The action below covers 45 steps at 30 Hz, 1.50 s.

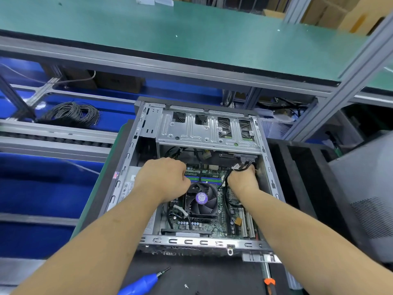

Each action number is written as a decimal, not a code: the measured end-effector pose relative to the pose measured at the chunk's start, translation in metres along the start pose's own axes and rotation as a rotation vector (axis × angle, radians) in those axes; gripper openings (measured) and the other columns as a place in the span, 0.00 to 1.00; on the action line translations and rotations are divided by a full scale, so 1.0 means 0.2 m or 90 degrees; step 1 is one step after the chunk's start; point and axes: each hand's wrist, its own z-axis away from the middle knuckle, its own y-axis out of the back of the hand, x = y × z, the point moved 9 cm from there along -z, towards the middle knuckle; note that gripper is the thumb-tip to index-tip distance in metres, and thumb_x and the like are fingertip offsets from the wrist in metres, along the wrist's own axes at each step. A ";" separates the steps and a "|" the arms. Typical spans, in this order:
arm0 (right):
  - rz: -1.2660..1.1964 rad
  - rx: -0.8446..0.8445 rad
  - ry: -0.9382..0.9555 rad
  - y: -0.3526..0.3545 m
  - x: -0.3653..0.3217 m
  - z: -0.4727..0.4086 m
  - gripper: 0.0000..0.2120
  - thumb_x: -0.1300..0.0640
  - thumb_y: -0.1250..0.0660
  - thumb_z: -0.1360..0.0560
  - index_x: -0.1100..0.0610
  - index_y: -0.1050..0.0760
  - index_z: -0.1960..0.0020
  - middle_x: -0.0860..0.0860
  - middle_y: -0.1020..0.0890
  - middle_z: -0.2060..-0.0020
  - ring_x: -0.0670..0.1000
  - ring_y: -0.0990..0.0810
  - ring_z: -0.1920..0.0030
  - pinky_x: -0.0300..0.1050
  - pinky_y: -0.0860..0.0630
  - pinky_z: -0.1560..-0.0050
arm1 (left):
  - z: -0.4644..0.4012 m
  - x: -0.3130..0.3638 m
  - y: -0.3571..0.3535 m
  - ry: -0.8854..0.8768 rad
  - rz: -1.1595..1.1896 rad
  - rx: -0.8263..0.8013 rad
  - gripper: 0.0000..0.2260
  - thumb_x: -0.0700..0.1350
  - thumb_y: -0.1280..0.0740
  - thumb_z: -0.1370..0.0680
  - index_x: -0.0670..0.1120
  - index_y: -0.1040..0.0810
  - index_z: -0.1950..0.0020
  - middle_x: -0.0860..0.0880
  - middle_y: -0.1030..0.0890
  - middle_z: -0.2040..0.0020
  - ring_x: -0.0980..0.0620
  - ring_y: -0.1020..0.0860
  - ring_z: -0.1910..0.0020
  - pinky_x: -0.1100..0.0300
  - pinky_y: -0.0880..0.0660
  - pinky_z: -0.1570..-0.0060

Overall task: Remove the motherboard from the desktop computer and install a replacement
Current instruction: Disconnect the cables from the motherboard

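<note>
- At far left, a coil of grey cable [71,113] lies on the blue surface behind the conveyor rails, well apart from your work.
- Near the bottom edge, a blue electric screwdriver [143,283] lies on the dark tabletop [204,275], its bit pointing up and right toward the case.
- The open desktop case [127,158] lies on its side in front of you, with the motherboard [212,225] seated inside it under the silver drive cage [204,129].
- Your left hand [164,179] is inside the case, just left of the black CPU fan [202,199]; its fingers are curled under, and you cannot tell what they hold.
- Your right hand [242,179] is at the board's upper right, fingers closed round a bundle of black cables [244,167].
- An orange-collared tool [269,281] lies at the bottom right.
</note>
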 end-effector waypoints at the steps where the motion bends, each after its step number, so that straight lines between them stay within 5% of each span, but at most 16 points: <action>1: -0.001 -0.002 -0.007 -0.01 0.00 0.00 0.13 0.70 0.38 0.27 0.54 0.23 0.53 0.48 0.25 0.63 0.52 0.32 0.61 0.48 0.38 0.59 | 0.00 0.00 0.00 0.000 -0.001 0.002 0.09 0.52 0.43 0.26 0.50 0.27 0.62 0.53 0.23 0.65 0.52 0.25 0.64 0.59 0.32 0.67; 5: 0.007 -0.039 -0.021 -0.04 0.01 -0.04 0.12 0.66 0.39 0.25 0.52 0.22 0.48 0.46 0.21 0.54 0.53 0.29 0.55 0.48 0.39 0.60 | 0.00 0.00 0.00 0.001 0.000 -0.001 0.09 0.52 0.43 0.26 0.50 0.27 0.62 0.53 0.23 0.65 0.52 0.25 0.64 0.59 0.31 0.67; 12: -0.011 -0.081 -0.047 -0.06 -0.02 -0.05 0.16 0.75 0.45 0.36 0.54 0.35 0.63 0.49 0.38 0.70 0.48 0.43 0.66 0.44 0.46 0.64 | 0.00 0.00 0.00 0.003 -0.001 -0.010 0.09 0.51 0.42 0.26 0.50 0.28 0.62 0.53 0.23 0.66 0.52 0.26 0.65 0.58 0.33 0.67; 15: -0.009 -0.072 -0.048 -0.06 -0.02 -0.08 0.17 0.74 0.44 0.34 0.53 0.31 0.58 0.49 0.34 0.67 0.49 0.38 0.63 0.45 0.42 0.62 | 0.00 0.00 0.00 0.005 -0.001 -0.011 0.09 0.51 0.42 0.26 0.50 0.28 0.63 0.53 0.23 0.66 0.53 0.27 0.66 0.59 0.34 0.68; 17: -0.033 -0.035 -0.031 -0.07 -0.01 -0.12 0.16 0.71 0.40 0.28 0.54 0.25 0.47 0.50 0.23 0.56 0.52 0.27 0.53 0.46 0.36 0.56 | 0.01 0.00 0.00 0.006 -0.002 -0.013 0.09 0.51 0.42 0.26 0.50 0.28 0.63 0.53 0.23 0.66 0.53 0.27 0.67 0.59 0.34 0.68; 21: -0.009 -0.033 -0.044 -0.09 0.00 -0.13 0.18 0.68 0.39 0.24 0.55 0.25 0.37 0.51 0.22 0.41 0.54 0.26 0.40 0.49 0.30 0.44 | 0.01 0.00 0.01 0.004 -0.003 -0.016 0.09 0.51 0.42 0.26 0.50 0.27 0.62 0.53 0.23 0.66 0.53 0.27 0.66 0.58 0.35 0.68; 26: -0.017 -0.027 -0.047 -0.11 -0.01 -0.14 0.18 0.68 0.40 0.24 0.54 0.25 0.37 0.50 0.22 0.42 0.53 0.26 0.42 0.47 0.34 0.52 | 0.01 0.01 0.01 0.003 0.005 -0.013 0.09 0.51 0.42 0.26 0.50 0.26 0.61 0.53 0.23 0.65 0.52 0.25 0.65 0.58 0.32 0.67; 33: -0.037 -0.037 -0.045 -0.12 0.00 -0.17 0.18 0.65 0.40 0.22 0.55 0.27 0.34 0.54 0.24 0.38 0.57 0.28 0.38 0.50 0.31 0.44 | 0.01 0.01 0.01 -0.006 0.004 -0.008 0.09 0.51 0.42 0.26 0.51 0.26 0.61 0.53 0.23 0.65 0.53 0.26 0.65 0.58 0.36 0.68; 37: -0.020 -0.038 -0.052 -0.12 0.00 -0.16 0.17 0.65 0.39 0.23 0.55 0.25 0.36 0.53 0.23 0.40 0.55 0.28 0.40 0.49 0.36 0.53 | 0.01 0.01 0.01 -0.010 0.004 -0.012 0.09 0.52 0.42 0.26 0.51 0.26 0.60 0.53 0.23 0.64 0.51 0.25 0.64 0.58 0.35 0.68; 45: -0.015 -0.033 -0.045 -0.12 0.00 -0.17 0.18 0.67 0.40 0.23 0.55 0.25 0.36 0.53 0.24 0.40 0.55 0.27 0.40 0.49 0.37 0.54 | 0.01 0.01 0.00 -0.009 0.009 -0.009 0.09 0.52 0.42 0.25 0.50 0.26 0.60 0.53 0.23 0.64 0.52 0.26 0.65 0.58 0.33 0.67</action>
